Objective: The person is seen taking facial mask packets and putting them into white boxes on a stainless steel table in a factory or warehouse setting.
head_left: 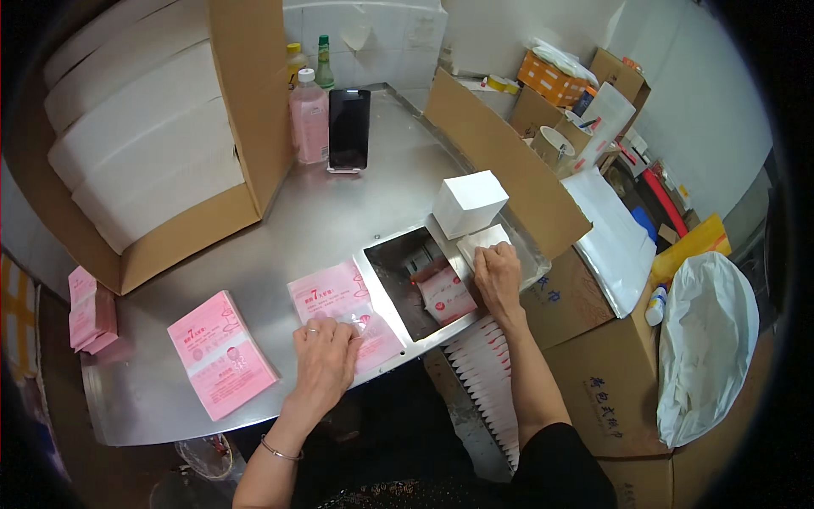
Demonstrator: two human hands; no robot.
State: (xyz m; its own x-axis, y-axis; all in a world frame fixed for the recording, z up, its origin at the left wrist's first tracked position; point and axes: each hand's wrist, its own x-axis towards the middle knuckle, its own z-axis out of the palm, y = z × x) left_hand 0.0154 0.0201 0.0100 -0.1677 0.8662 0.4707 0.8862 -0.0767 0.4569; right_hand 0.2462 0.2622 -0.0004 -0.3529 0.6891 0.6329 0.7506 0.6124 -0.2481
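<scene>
A pink printed plastic bag (326, 288) lies on the steel table beside a rectangular opening. My left hand (326, 352), with a ring and a bracelet, bends its fingers onto the bag's crinkled clear part, pinching it. To the right of the opening, my right hand (498, 276) closes over the near end of a small white stack of folded tissue (479, 243). Directly behind that stack stands a taller white tissue block (469, 204). Down in the opening, a filled pink-and-white packet (447, 295) rests at a tilt. My right thumb is partly hidden.
A pile of pink bags (222, 356) lies to the left, with another pink pile (91, 310) at the table's edge. A big carton (250, 110) holds white tissue. A phone (348, 131) leans near a pink bottle (309, 119). Cartons (606, 390) crowd the right side.
</scene>
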